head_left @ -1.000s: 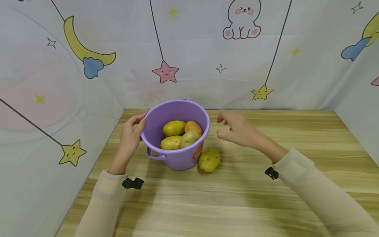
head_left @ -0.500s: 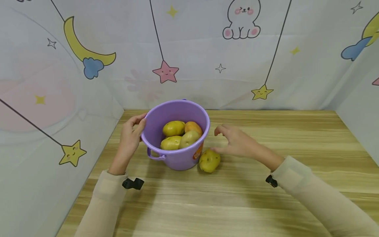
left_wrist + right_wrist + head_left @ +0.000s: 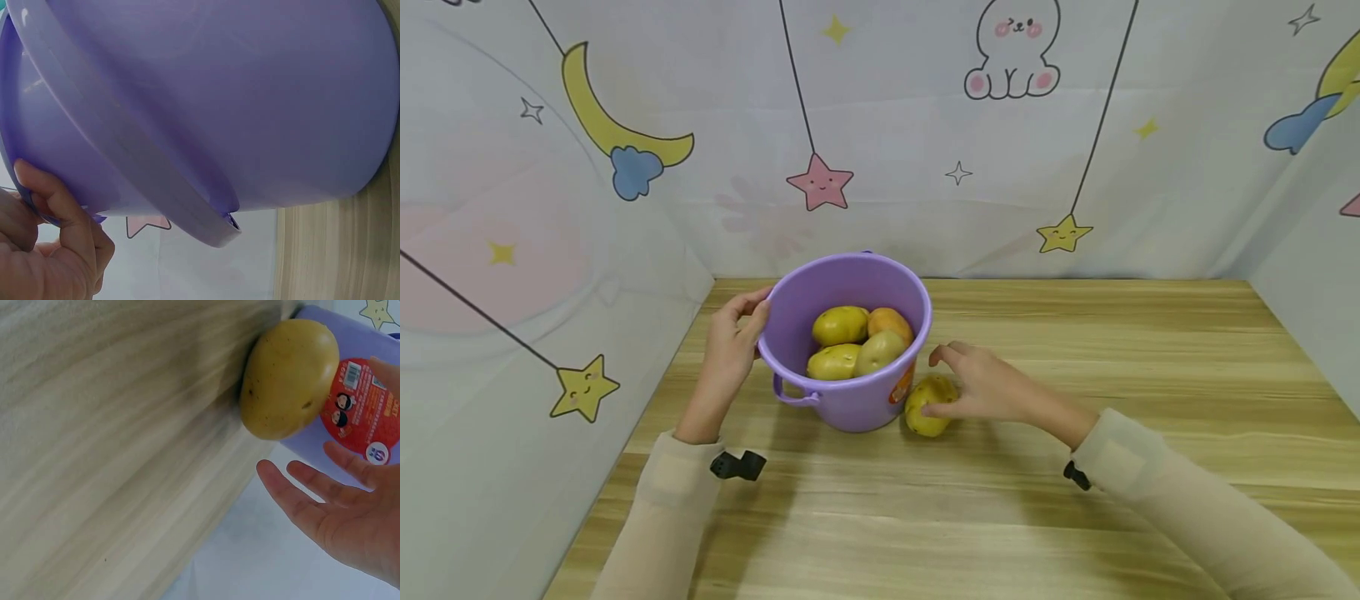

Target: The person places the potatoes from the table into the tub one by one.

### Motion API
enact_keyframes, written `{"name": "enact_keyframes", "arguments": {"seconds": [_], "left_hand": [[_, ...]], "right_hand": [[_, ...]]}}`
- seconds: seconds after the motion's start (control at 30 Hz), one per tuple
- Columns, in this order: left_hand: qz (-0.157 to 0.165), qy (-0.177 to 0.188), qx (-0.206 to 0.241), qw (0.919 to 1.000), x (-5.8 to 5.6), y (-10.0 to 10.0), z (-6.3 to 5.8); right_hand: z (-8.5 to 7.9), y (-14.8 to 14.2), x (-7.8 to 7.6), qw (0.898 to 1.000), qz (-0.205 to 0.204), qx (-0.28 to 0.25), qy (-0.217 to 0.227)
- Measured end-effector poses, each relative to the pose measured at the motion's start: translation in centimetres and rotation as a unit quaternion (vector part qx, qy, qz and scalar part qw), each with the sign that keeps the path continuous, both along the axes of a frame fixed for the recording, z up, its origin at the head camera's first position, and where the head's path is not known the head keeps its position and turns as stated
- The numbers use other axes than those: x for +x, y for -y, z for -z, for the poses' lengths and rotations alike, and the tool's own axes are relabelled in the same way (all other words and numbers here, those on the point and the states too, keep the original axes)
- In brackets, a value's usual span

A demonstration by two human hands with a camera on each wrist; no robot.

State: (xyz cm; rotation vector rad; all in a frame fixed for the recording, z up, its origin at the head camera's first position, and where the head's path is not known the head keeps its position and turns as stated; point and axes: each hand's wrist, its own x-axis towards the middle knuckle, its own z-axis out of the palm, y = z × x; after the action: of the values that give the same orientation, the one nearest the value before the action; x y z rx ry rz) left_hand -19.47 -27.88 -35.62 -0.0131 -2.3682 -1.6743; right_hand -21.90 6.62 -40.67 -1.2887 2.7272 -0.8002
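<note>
A purple bucket [image 3: 857, 404] stands on the table with several potatoes [image 3: 840, 326] inside. My left hand [image 3: 727, 346] pinches its rim at the left side; the left wrist view shows the fingers curled over that rim and the bucket's handle [image 3: 134, 140] hanging down the side. One yellow potato [image 3: 925, 417] lies on the table against the bucket's right side. Over it hovers my right hand [image 3: 988, 385], the thumb in front of the potato in the head view. In the right wrist view this hand's spread fingers [image 3: 294, 494] are apart from the potato.
The wood-grain table [image 3: 1000, 517] reaches to a white cloth backdrop [image 3: 910, 125] printed with stars and a moon. Another cloth wall [image 3: 490, 433] runs along the left. A red sticker [image 3: 362, 412] is on the bucket.
My right hand has come down and toward the potato beside the bucket, from higher up at the bucket's right. The left hand and the bucket have stayed in place.
</note>
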Motion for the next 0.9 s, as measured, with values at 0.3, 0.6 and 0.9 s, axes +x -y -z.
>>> {"name": "enact_keyframes", "arguments": {"seconds": [0.3,0.6,0.9], "left_hand": [[0.001,-0.005,-0.005,1.0000,0.0,0.2,0.1],[-0.001,-0.005,-0.009,1.0000,0.0,0.2,0.1],[-0.001,-0.003,-0.002,1.0000,0.1,0.1,-0.1]], "right_hand": [[1.4,1.1,0.3,0.999,0.008,0.011,0.042],[2.6,1.4,0.6,1.000,-0.002,-0.007,0.013],[3.5,1.7,0.7,1.000,-0.004,-0.024,0.006]]}}
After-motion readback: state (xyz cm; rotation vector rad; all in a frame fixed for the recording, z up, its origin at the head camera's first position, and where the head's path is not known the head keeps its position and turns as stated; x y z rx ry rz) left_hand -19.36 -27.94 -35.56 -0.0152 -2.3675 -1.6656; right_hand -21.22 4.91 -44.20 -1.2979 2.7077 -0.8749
